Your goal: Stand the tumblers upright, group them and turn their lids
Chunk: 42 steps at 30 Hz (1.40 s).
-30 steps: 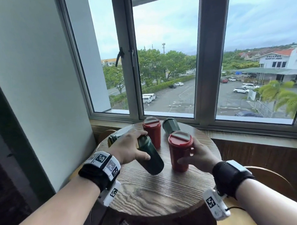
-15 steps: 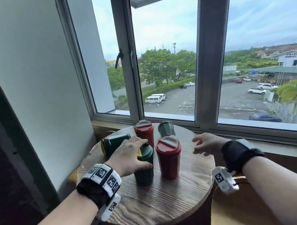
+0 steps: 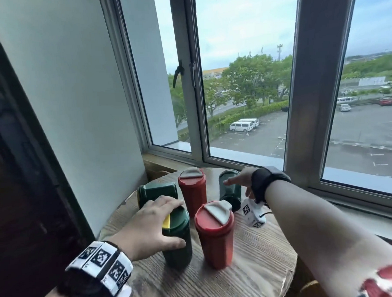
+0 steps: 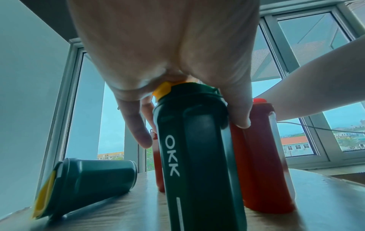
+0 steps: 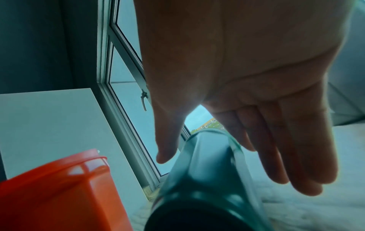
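On the round wooden table [image 3: 219, 286] my left hand [image 3: 158, 224] grips the yellow-flapped lid of an upright dark green tumbler [image 3: 178, 243]; in the left wrist view the palm [image 4: 177, 62] covers the lid and the fingers curl down its sides [image 4: 197, 148]. Two red tumblers stand upright, one at the front [image 3: 214, 237] and one behind [image 3: 192, 191]. A green tumbler [image 3: 157, 191] lies on its side at the back left. Another green tumbler [image 3: 229, 189] lies at the back right, and my right hand [image 3: 239, 178] hovers over it with straight fingers [image 5: 286, 148], holding nothing.
A window sill and frame [image 3: 247, 155] run close behind the table. A grey wall [image 3: 65, 109] stands at the left. The table's front part near me is bare wood.
My left hand has tipped the green tumbler from leaning to upright. My right hand has let go of the front red tumbler and reached back over the lying green one.
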{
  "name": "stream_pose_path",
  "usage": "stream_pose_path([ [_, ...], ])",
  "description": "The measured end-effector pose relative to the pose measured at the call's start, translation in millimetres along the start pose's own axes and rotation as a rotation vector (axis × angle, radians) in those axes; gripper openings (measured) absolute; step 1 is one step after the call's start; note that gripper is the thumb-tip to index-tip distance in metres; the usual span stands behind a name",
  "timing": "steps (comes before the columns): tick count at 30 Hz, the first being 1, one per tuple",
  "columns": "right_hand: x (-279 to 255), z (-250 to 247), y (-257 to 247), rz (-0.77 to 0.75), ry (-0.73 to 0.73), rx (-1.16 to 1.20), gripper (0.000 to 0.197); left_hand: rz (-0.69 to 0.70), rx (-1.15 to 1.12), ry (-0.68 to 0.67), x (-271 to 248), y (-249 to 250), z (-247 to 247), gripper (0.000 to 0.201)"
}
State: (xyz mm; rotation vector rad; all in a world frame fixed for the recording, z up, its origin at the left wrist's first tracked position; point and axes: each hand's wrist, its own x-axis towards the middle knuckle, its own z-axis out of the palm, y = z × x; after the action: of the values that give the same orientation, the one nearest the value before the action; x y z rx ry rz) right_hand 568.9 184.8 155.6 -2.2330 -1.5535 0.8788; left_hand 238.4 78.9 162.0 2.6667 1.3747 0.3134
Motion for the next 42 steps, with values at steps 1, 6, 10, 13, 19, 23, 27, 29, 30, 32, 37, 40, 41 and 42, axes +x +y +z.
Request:
stream_pose_path([
  [1,6,4,0,-0.013,-0.006,-0.022,0.077,-0.002,0.01,-0.006,1,1,0,0.096],
  [6,24,14,1,0.017,-0.071,0.134,0.052,-0.021,-0.022,0.0,3,-1,1,0.091],
  [10,13,14,4,-0.038,0.015,0.206,0.044,-0.029,-0.055,-0.006,3,-1,1,0.085],
  [13,10,14,8,-0.135,0.041,0.343,0.045,-0.039,-0.089,-0.023,2,2,-1,0.082],
  [19,14,22,22,-0.29,0.135,0.336,0.077,-0.063,-0.121,-0.04,0,2,-2,0.082],
  [23,22,31,39,-0.288,0.182,0.205,0.092,-0.063,-0.149,-0.001,-2,4,-2,0.078],
  [27,-13,32,43,-0.337,0.218,0.148,0.066,-0.059,-0.139,0.027,0,4,-3,0.075],
  [29,-25,30,42,-0.363,0.22,0.142,0.057,-0.054,-0.097,0.027,0,6,-6,0.073],
  [30,-29,29,40,-0.381,0.219,0.14,0.057,-0.055,-0.079,0.014,1,6,-9,0.074],
  [32,-33,29,38,-0.411,0.221,0.14,0.056,-0.063,-0.093,-0.005,0,4,-15,0.077],
  [37,-34,31,36,-0.415,0.206,0.158,0.056,-0.169,-0.298,0.065,3,-17,-40,0.073],
  [40,-34,34,34,-0.357,0.214,0.175,0.072,-0.264,-0.232,0.107,20,-48,-50,0.053],
  [41,-25,36,38,-0.346,0.202,0.186,0.083,-0.296,-0.187,0.113,27,-60,-51,0.051],
  [42,-13,38,44,-0.345,0.184,0.195,0.09,-0.325,-0.133,0.106,36,-73,-50,0.053],
])
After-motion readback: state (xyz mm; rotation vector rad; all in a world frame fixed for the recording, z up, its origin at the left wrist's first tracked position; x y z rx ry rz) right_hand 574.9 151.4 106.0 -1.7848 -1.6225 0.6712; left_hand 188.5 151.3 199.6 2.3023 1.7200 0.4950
